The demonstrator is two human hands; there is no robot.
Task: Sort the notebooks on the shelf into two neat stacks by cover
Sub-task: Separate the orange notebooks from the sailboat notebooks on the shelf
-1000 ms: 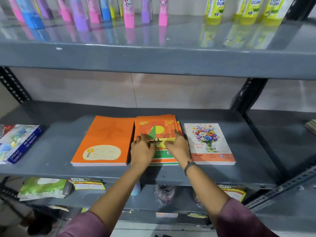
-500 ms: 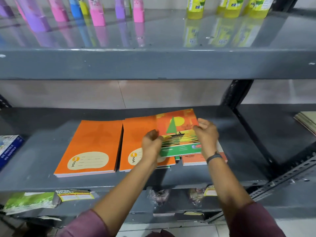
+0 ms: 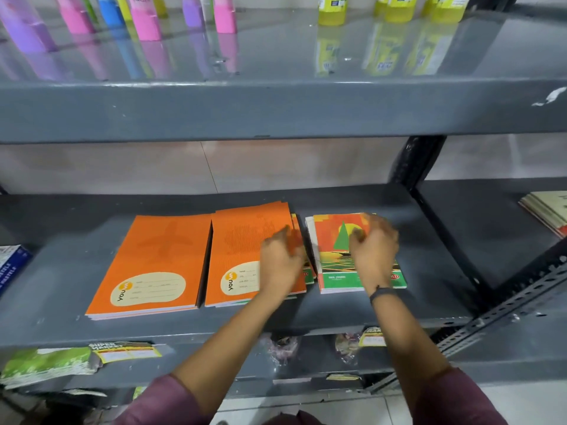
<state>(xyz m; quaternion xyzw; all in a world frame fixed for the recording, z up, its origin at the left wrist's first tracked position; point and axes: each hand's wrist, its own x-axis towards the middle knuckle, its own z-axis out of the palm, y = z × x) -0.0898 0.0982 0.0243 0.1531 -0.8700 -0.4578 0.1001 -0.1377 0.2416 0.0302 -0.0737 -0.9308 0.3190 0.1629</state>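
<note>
On the grey shelf [image 3: 352,311] a stack of plain orange notebooks [image 3: 147,262] lies at the left. Beside it is a middle stack topped by an orange notebook [image 3: 242,240], with picture-cover notebooks [image 3: 309,275] peeking out under its right edge. To the right, a sailboat-cover notebook [image 3: 333,240] lies flat on another notebook whose white edge shows. My left hand [image 3: 282,262] rests palm down on the right edge of the middle stack, blurred. Over the sailboat notebook, my right hand [image 3: 374,250] has its fingers curled and loose.
Pink, purple and blue bottles [image 3: 144,19] and yellow glue bottles [image 3: 395,7] stand on the upper shelf. A blue box [image 3: 12,265] lies at the far left, more books [image 3: 549,210] at the far right. Packets [image 3: 46,363] fill the lower shelf.
Both hands carried the sailboat-cover notebook off the middle stack to the right and laid it on the floral notebook. The orange notebook under it is now uncovered. My left hand went back to the middle stack.
</note>
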